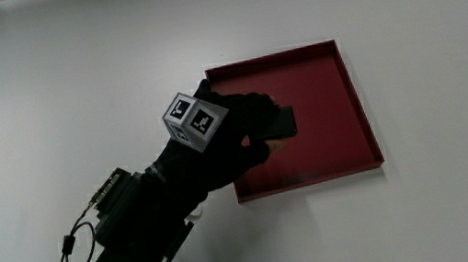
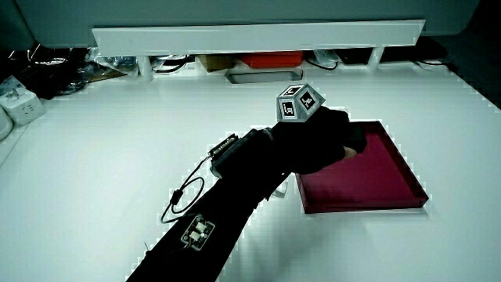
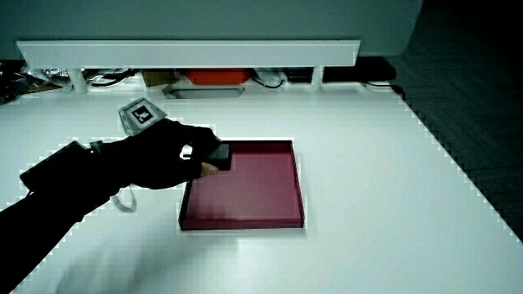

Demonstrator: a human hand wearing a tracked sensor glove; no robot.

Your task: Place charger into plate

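A dark red square plate (image 1: 353, 85) with low walls lies on the white table; both side views show it too (image 2: 391, 168) (image 3: 278, 184). The gloved hand (image 1: 242, 125) reaches over the plate's edge nearest the forearm, its fingers curled around a small black charger (image 1: 283, 123). The charger sits just above or on the plate's floor; I cannot tell whether it touches. In a side view the charger (image 3: 219, 155) pokes out past the fingertips. In a side view the hand (image 2: 325, 141) hides the charger. The patterned cube (image 1: 193, 120) rides on the hand's back.
A low white partition (image 2: 258, 35) runs along the table's edge farthest from the person, with cables and a red box (image 3: 214, 77) under it. A thin black cable (image 1: 71, 253) loops from the forearm.
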